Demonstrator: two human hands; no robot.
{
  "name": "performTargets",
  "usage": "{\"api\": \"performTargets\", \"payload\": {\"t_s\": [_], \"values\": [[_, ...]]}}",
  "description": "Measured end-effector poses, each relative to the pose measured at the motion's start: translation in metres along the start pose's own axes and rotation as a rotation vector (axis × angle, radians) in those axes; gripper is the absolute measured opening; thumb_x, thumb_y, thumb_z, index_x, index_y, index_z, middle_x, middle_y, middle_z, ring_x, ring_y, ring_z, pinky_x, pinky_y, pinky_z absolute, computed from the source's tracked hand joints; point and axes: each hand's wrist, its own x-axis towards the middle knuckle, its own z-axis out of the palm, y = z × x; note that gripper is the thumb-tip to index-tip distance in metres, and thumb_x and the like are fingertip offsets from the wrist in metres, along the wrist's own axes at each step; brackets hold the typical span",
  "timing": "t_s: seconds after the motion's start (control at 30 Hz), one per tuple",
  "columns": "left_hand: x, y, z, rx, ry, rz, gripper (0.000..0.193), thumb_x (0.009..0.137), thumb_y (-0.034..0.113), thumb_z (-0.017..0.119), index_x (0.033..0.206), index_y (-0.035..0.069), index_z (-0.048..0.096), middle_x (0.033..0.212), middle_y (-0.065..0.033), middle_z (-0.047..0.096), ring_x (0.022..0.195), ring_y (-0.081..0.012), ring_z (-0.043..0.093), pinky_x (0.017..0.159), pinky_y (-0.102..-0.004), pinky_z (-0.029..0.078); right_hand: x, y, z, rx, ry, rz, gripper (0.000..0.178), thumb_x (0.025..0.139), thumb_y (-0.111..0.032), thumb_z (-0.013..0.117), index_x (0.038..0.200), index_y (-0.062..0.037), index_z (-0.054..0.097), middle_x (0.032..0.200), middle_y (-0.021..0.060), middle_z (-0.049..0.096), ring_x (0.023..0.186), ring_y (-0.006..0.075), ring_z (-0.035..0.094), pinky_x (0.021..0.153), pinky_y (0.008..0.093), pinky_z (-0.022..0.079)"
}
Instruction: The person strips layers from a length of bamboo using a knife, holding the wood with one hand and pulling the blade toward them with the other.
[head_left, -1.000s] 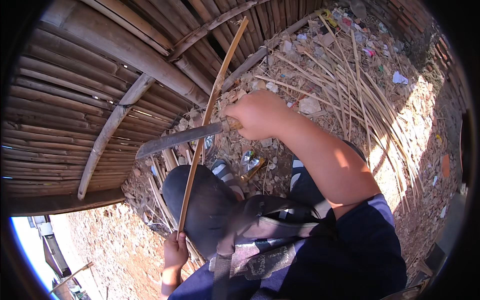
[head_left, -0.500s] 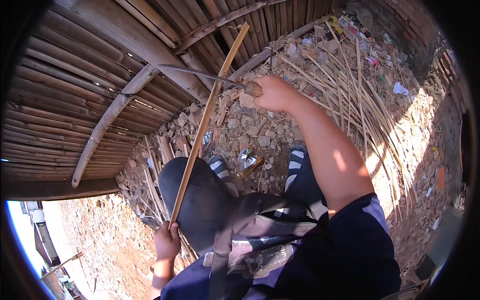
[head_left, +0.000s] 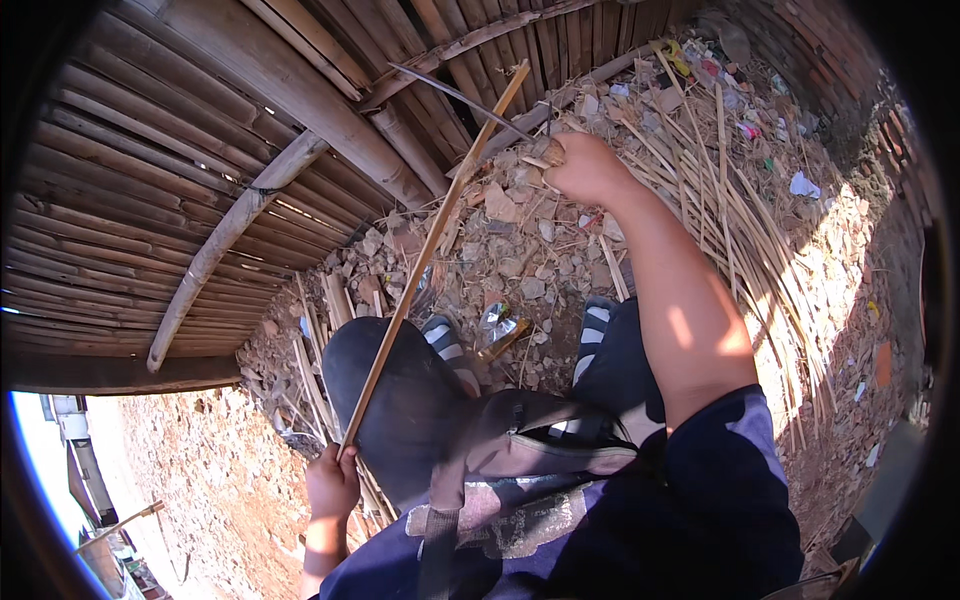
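Observation:
My left hand is closed round the near end of a long, pale bamboo strip, low beside my left knee. The strip slants up and away over that knee to a frayed far end. Out ahead, my right hand grips the short wooden handle of a long-bladed knife. Its dark, slim blade points to the upper left and crosses the strip near the far end. Whether blade and strip touch there I cannot tell. Part of the handle is hidden in my fist.
A bamboo-slat wall with thick poles rises at the left and ahead. Many split bamboo strips lie in a heap at the right. Rubble, a shiny wrapper and litter cover the ground. A brick wall stands far right.
My right hand and the knife have moved right and slightly away, so the blade crosses nearer the strip's far end. That end has swung right. My left hand has stayed nearly still.

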Motion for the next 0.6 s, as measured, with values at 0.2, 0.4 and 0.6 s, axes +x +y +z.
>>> {"api": "performTargets", "payload": {"t_s": [0.2,0.4,0.6], "values": [[0.001,0.003,0.007,-0.058,-0.019,-0.008,0.034,0.101,0.028,0.061,0.078,0.003,0.058,0.058,-0.0205,0.056,0.053,-0.0418,0.058,0.050,-0.0463,0.044,-0.031,-0.047,-0.017,-0.152,-0.074,-0.229,0.034,0.074,-0.019,0.072,0.105,-0.0058,0.070,0.089,0.0205,0.071,0.087,0.0403,0.068,0.077,0.0464,0.053],[0.006,0.006,0.003,-0.187,-0.077,-0.028,0.034,0.101,0.026,0.062,0.078,0.002,0.055,0.058,-0.0205,0.056,0.053,-0.0417,0.058,0.050,-0.0457,0.044,-0.060,-0.109,-0.019,-0.345,-0.284,-0.519,0.026,0.072,-0.017,0.070,0.096,-0.0096,0.068,0.082,0.0178,0.069,0.085,0.0403,0.068,0.075,0.0518,0.054],[0.002,0.008,0.007,0.125,0.022,-0.033,0.026,0.095,0.022,0.066,0.078,0.005,0.057,0.066,-0.0214,0.061,0.063,-0.0446,0.061,0.055,-0.0515,0.047,-0.043,-0.066,-0.017,-0.569,-0.328,-0.270,0.029,0.072,-0.017,0.070,0.100,-0.0095,0.069,0.086,0.0159,0.071,0.086,0.0376,0.070,0.075,0.0514,0.055]]}}
